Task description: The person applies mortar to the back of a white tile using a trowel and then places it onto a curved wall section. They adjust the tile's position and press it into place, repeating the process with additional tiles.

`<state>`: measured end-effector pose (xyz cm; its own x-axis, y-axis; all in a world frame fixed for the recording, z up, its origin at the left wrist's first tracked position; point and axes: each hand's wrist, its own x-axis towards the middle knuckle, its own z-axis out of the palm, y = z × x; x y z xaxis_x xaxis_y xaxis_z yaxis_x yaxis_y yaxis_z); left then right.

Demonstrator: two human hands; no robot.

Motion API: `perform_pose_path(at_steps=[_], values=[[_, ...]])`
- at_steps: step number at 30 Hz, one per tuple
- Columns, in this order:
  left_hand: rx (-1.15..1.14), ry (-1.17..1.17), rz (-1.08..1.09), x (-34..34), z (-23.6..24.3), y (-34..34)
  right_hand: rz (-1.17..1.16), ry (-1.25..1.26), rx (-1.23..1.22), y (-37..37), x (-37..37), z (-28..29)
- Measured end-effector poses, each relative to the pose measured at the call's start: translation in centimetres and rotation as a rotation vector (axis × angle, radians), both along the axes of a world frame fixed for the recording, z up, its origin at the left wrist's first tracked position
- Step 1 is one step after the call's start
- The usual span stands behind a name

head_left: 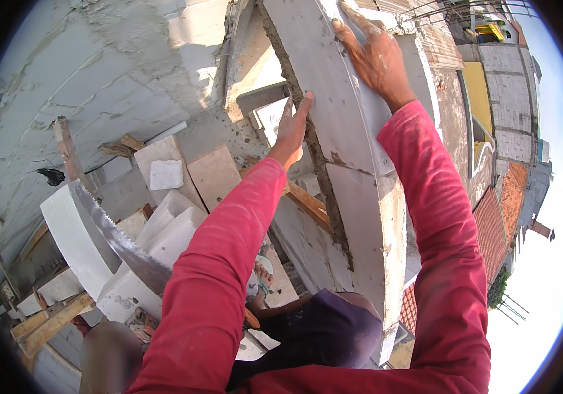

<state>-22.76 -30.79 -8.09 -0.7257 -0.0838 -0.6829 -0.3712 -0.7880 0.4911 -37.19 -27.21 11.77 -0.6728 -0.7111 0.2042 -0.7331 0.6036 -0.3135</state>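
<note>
A large white block (pixel 331 92) sits on top of a white block wall (pixel 360 223), with a grey mortar joint (pixel 326 172) running down its left edge. My left hand (pixel 292 129) lies flat against the block's left side, fingers straight and pointing up. My right hand (pixel 376 58) presses flat on the block's upper face with fingers spread. Both sleeves are red. Neither hand holds a tool.
A hand saw (pixel 122 241) leans on white blocks (pixel 171 231) at the left. Wooden planks (pixel 309 205) and a timber piece (pixel 50 323) lie below. A plastered wall (pixel 97 72) stands behind. Right of the block wall is a drop to red tiled roofs (pixel 492 230).
</note>
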Motion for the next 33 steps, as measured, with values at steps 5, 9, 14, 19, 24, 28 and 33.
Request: perform_pose_path(at_steps=[5, 9, 14, 19, 24, 28, 33], values=[[0.002, -0.014, -0.013, 0.1, 0.3, 0.4, 0.013, 0.018, 0.007, 0.3, 0.0, -0.2], [-0.001, 0.028, -0.015, -0.3, -0.6, 0.3, 0.041, 0.144, 0.08, 1.7, -0.2, -0.9], [-0.01, -0.031, -0.057, 0.1, 0.6, 0.1, 0.041, -0.031, 0.095, 7.3, 5.2, 1.2], [-0.047, 0.008, -0.036, 0.3, 0.3, 0.3, 0.024, -0.154, 0.059, 10.5, 8.8, 1.6], [-0.038, -0.006, -0.044, 0.5, 0.0, 0.5, -0.069, -0.154, 0.118, 10.4, 9.1, 1.9], [-0.066, -0.019, -0.059, 0.0, 0.1, 0.4, -0.101, -0.141, 0.069, 10.4, 8.9, 1.8], [-0.078, -0.035, -0.039, 0.1, 0.4, 0.6, -0.091, -0.1, 0.034, 10.6, 8.7, 1.3]])
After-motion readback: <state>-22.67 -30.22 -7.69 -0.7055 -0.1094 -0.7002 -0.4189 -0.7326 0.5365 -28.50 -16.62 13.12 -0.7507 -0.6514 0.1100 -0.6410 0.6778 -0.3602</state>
